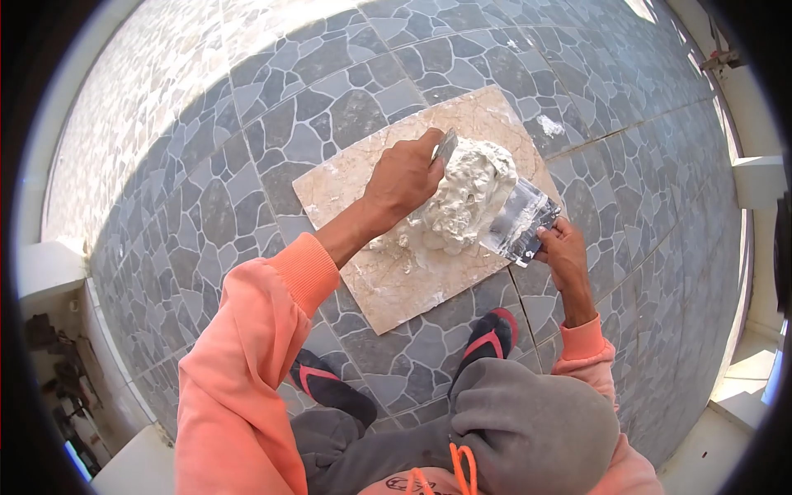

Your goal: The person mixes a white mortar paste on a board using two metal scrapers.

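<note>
Left hand [404,175], arm extended forward, fist closed round small putty knife [445,146], blade against white paste mound [466,196]. Right hand [563,250], wrist bent inward, gripping wide scraper [520,221], its edge at mound's right side. I see mound on beige tile slab [396,285], slab on stone-pattern floor [247,140]; sandalled feet just behind.

Between the left hand [404,177] and the right hand [563,252] sits a heap of off-white, creamy paste [466,198]. It lies on a beige marbled tile [396,280] with pale veining, smeared white near the left hand. The blade [518,223] at the right hand is grey metal streaked with white. Beneath both hands the floor [247,165] shows a grey-blue irregular stone pattern with light joints. The sleeves [247,355] are salmon-orange; the sandals [491,338] below the hands are black with red straps.
</note>
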The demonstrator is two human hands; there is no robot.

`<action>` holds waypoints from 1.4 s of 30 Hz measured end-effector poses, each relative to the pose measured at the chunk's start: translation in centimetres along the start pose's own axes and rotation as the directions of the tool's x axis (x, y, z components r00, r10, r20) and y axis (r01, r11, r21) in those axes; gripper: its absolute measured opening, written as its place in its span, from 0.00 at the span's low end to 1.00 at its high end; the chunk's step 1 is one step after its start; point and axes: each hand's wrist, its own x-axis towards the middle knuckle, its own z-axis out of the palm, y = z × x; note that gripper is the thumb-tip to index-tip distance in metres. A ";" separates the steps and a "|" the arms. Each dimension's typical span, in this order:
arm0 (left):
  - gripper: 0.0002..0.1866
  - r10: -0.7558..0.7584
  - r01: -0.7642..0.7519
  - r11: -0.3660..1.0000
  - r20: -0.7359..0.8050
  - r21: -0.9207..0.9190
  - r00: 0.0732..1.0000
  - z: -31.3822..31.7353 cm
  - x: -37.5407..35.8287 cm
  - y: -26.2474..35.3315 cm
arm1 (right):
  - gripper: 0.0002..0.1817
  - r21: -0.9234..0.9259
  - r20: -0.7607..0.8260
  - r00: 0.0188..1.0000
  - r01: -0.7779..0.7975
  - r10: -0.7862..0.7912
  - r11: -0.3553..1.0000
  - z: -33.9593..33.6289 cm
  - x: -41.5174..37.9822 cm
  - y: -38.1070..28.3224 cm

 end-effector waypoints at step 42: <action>0.18 0.061 -0.067 0.996 0.095 0.062 0.994 -2.6 -0.3 -0.2 | 0.12 -0.393 -0.172 0.977 0.046 -0.123 0.918 -8.8 11.3 1.2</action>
